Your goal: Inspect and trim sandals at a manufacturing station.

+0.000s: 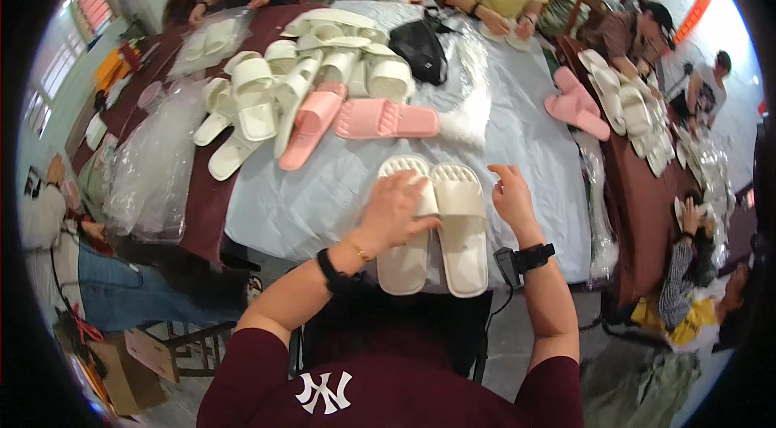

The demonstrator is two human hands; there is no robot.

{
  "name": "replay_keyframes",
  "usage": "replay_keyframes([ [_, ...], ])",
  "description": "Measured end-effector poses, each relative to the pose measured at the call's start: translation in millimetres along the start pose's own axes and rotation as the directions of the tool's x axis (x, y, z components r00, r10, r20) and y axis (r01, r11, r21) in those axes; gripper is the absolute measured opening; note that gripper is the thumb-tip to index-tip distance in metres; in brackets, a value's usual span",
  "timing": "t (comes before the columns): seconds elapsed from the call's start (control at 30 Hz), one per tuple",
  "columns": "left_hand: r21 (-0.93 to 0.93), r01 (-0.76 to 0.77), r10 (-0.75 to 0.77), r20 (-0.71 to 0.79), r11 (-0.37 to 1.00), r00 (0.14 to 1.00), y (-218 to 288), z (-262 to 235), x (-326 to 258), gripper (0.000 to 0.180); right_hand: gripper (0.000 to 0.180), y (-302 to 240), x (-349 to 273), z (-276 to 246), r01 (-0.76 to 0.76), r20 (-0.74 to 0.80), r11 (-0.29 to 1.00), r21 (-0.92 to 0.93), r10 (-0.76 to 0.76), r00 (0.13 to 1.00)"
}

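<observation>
Cream slides [436, 226], a matched pair, lie side by side on the near edge of a table covered in pale grey sheeting [533, 145], directly in front of the person wearing the camera. Their long axes run away from the person, toes with ribbed ends pointing toward the middle of the table and heels overhanging the near edge slightly. The two soles touch along their inner sides.

The left hand [394, 210] rests palm-down on the strap of the left slide, fingers spread and flat, pressing rather than gripping. A black band circles that wrist. The right hand [511, 198] hovers just beside the outer edge of the right slide, fingers loosely curled and grasping nothing; whether a fingertip touches the slide cannot be told. A black device is strapped to that wrist.

Farther up the table, two pink slides [356, 119] lie near a heap of cream slides [315, 64], the pink ones angled across each other. A black bag [420, 48] sits beyond them. Clear plastic bags [153, 161] are piled along the left side. Other people sit around the far and right sides, handling more slides on a dark brown tabletop [647, 193].
</observation>
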State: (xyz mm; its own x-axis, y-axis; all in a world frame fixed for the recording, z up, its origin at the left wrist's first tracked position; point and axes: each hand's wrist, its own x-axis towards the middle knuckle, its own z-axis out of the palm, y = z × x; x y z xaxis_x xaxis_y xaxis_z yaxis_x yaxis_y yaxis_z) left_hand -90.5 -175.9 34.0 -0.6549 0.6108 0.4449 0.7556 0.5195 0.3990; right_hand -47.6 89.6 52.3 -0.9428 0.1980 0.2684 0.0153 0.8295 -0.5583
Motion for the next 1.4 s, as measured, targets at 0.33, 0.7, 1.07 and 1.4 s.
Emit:
replay_keyframes([
  [0.33,-0.001,-0.038,0.035,0.411,0.999,0.911,9.9,19.5,36.1,0.093,0.037,19.6,68.9,32.3,0.307,0.266,0.883,-0.356,-0.219,0.939],
  [0.7,-0.063,-0.020,0.038,0.304,0.998,0.952,10.8,23.8,32.2,0.089,0.011,38.5,76.2,30.2,0.279,0.154,0.915,-0.290,-0.244,0.958],
  [1.07,-0.198,-0.072,0.055,-0.090,0.978,0.994,5.1,38.0,36.1,0.065,0.007,-19.1,25.5,13.5,0.322,0.076,0.945,0.060,-0.326,0.942],
  [1.4,-0.370,-0.049,-0.025,-0.192,0.928,0.981,13.3,15.6,37.8,0.021,0.006,-62.6,16.3,12.5,0.394,0.129,0.905,0.157,-0.415,0.901],
])
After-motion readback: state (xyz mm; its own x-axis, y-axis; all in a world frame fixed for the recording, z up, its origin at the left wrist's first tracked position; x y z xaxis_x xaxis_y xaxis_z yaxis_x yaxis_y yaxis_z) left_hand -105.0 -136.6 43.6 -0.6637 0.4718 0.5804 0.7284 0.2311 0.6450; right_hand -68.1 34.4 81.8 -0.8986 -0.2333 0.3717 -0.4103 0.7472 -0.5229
